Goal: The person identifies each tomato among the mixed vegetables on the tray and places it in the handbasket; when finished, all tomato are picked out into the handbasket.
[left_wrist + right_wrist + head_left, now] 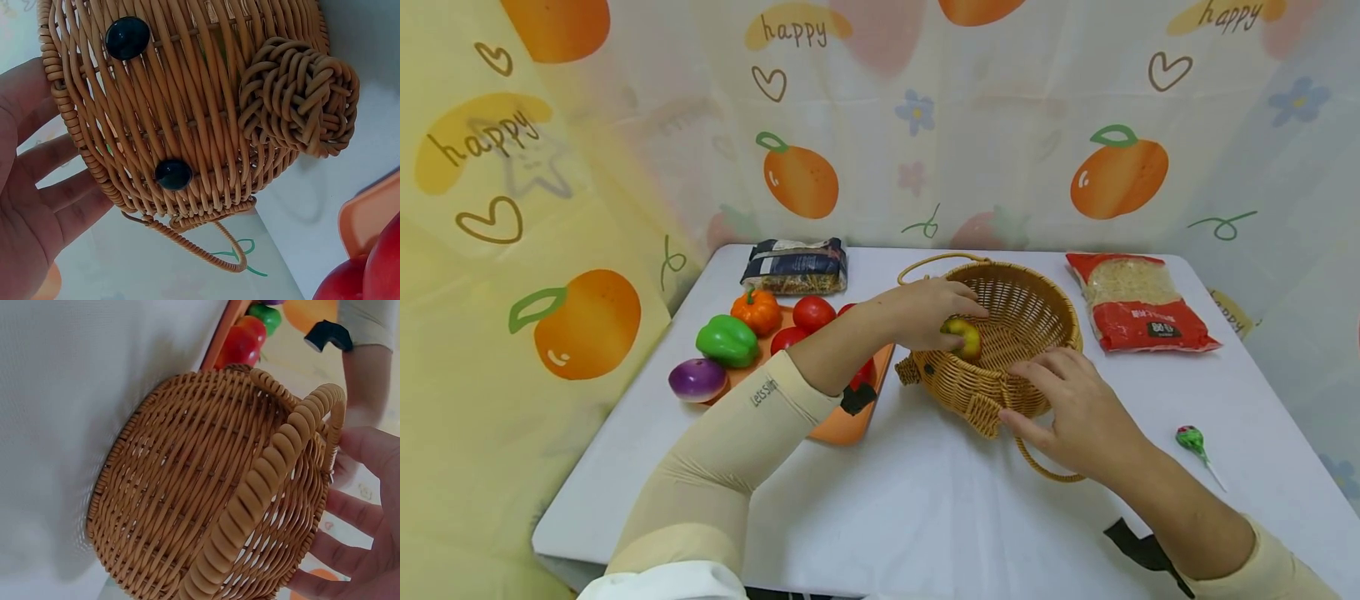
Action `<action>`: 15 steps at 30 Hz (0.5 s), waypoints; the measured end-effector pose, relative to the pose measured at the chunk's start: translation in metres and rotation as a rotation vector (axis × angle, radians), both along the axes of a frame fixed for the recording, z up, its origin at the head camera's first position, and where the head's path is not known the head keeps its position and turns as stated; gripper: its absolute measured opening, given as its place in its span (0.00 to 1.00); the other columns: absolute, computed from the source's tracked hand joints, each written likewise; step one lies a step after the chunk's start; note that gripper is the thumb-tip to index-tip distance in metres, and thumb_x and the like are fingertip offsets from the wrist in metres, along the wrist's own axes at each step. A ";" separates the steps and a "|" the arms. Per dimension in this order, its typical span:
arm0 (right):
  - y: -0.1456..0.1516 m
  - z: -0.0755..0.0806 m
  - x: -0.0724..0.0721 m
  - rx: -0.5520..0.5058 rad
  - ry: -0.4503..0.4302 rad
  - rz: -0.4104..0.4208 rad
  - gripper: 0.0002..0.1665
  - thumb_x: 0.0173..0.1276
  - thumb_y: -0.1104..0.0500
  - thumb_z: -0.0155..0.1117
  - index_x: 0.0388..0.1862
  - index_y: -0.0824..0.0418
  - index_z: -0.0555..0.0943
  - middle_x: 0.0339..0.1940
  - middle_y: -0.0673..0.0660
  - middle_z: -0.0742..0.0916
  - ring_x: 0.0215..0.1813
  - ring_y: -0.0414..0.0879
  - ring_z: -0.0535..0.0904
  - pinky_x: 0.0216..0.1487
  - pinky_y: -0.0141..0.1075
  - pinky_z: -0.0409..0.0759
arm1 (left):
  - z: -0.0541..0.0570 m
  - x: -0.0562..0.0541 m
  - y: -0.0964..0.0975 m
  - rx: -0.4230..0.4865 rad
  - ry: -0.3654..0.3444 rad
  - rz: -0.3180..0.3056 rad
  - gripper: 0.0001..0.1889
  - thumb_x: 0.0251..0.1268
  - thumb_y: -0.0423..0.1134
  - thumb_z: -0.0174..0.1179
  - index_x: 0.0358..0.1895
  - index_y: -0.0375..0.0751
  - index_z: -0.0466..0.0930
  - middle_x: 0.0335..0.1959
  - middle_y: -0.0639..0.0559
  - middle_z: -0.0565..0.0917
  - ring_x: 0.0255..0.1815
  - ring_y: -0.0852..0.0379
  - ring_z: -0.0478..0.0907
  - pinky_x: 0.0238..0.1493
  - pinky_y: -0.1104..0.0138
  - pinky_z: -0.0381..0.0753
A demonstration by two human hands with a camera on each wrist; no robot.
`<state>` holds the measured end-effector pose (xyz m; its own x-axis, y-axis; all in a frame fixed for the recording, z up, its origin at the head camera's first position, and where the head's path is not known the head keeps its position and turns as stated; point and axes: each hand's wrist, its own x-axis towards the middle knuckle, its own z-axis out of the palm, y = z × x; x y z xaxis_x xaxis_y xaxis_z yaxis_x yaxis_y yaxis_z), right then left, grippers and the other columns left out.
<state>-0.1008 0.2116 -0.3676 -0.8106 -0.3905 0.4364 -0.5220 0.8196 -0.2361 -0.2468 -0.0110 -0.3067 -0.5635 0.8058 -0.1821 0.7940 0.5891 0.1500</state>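
A wicker basket with black button eyes and woven knobs stands at the table's middle, its handles folded outward. Inside it, near the left rim, lies a yellow-green apple. Over that rim reaches my left hand, fingers stretched out above the apple and thumb close beside it. The left wrist view shows those fingers spread past the rim. At the near right rim is my right hand, fingers loosely extended over the edge and thumb outside. In the right wrist view, its fingertips meet the rim beside a handle.
An orange tray at left bears tomatoes, a green pepper, an orange pepper and a purple vegetable. Behind is a dark package. At right lie a red bag and a lollipop.
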 end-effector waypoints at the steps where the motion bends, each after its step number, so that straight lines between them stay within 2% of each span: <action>1: 0.000 0.000 0.000 0.001 -0.003 -0.002 0.29 0.56 0.47 0.80 0.54 0.57 0.84 0.47 0.56 0.82 0.57 0.57 0.75 0.56 0.57 0.79 | 0.000 0.000 0.000 0.002 -0.001 -0.002 0.28 0.74 0.50 0.61 0.75 0.56 0.71 0.78 0.50 0.67 0.80 0.49 0.61 0.79 0.53 0.61; 9: 0.000 0.000 -0.001 0.009 -0.009 -0.004 0.30 0.55 0.46 0.81 0.54 0.58 0.84 0.48 0.57 0.82 0.57 0.57 0.75 0.56 0.57 0.79 | 0.006 0.001 -0.009 0.047 0.031 -0.007 0.29 0.73 0.52 0.61 0.75 0.57 0.71 0.76 0.52 0.68 0.78 0.51 0.63 0.77 0.56 0.64; 15: 0.000 0.000 -0.001 0.009 -0.002 0.000 0.30 0.56 0.46 0.80 0.54 0.59 0.84 0.47 0.57 0.82 0.57 0.57 0.75 0.56 0.57 0.79 | 0.018 0.001 -0.026 0.083 0.044 0.037 0.30 0.72 0.53 0.62 0.76 0.56 0.70 0.80 0.49 0.62 0.81 0.45 0.57 0.78 0.51 0.63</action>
